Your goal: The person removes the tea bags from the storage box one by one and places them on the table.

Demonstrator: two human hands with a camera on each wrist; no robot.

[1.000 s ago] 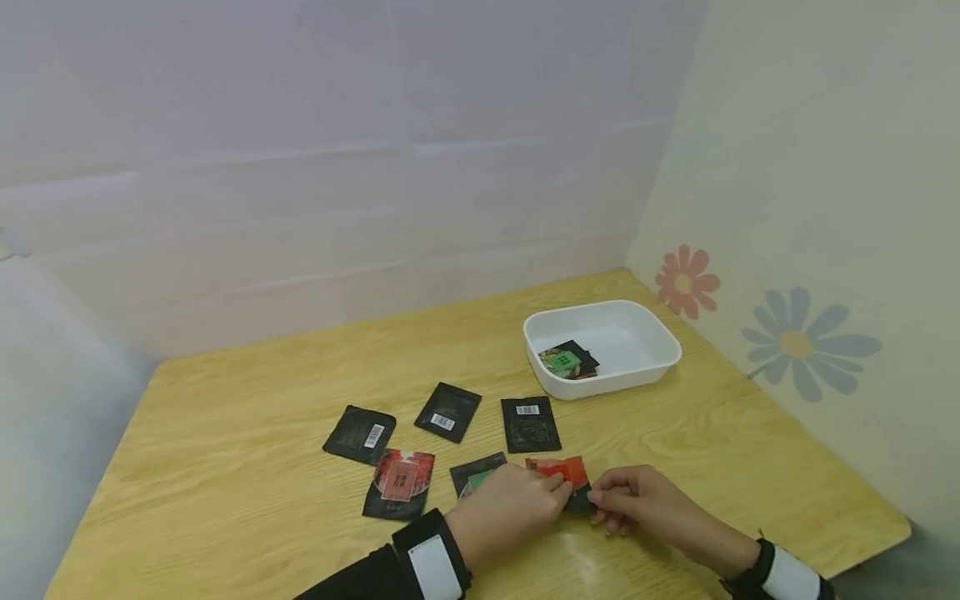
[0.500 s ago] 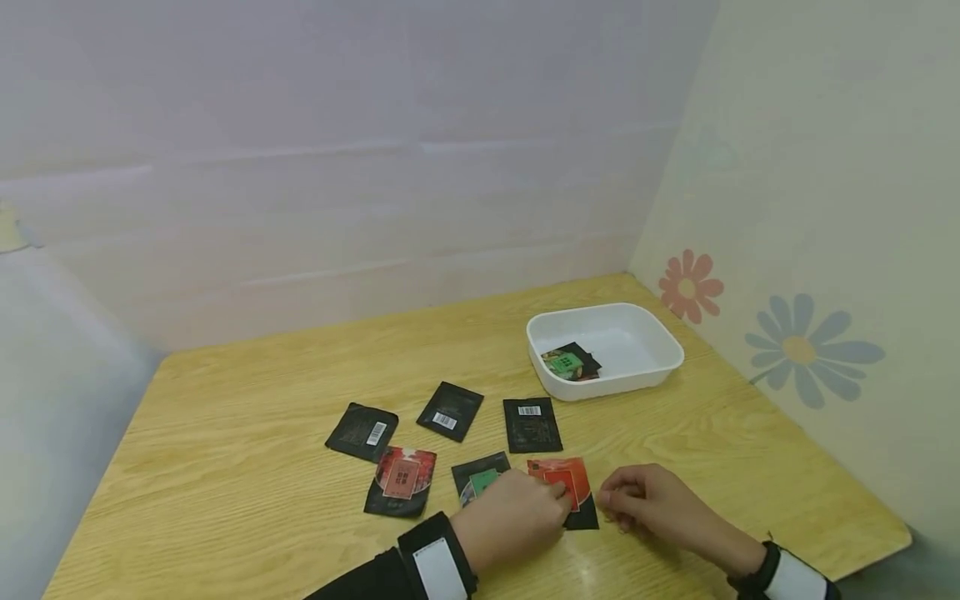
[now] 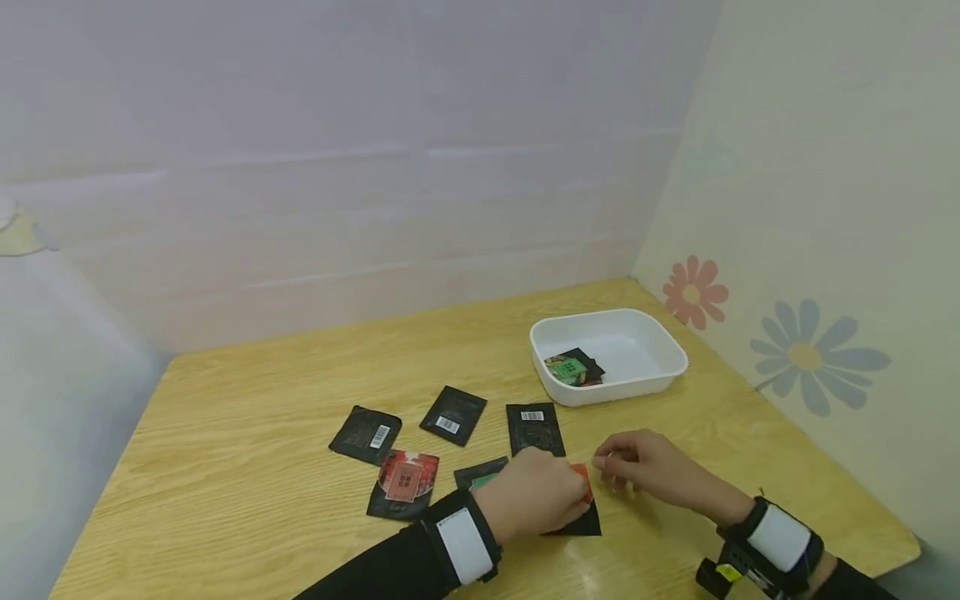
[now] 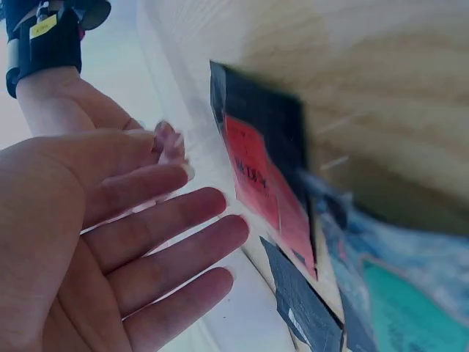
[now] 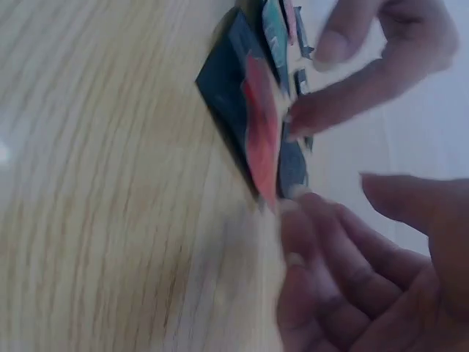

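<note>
A red-and-black sachet (image 3: 585,523) lies flat on the wooden table (image 3: 247,400) near its front edge. My left hand (image 3: 536,492) hovers over it with fingers straight and covers most of it in the head view. In the left wrist view the sachet (image 4: 256,176) lies just beyond those fingertips (image 4: 220,235). In the right wrist view one left fingertip seems to touch the sachet's (image 5: 260,132) edge. My right hand (image 3: 641,467) hangs just right of it, loosely curled, holding nothing.
A white tray (image 3: 660,375) with a few sachets (image 3: 573,367) stands at the back right, near the flowered wall. Three black sachets (image 3: 452,414) lie in a row; a red-faced one (image 3: 405,482) and a green one (image 3: 480,477) lie left of my hands.
My right hand has let go of the red sachet and lifted up and to the right. The sachet now lies flat, and my left hand has slid forward over it.
</note>
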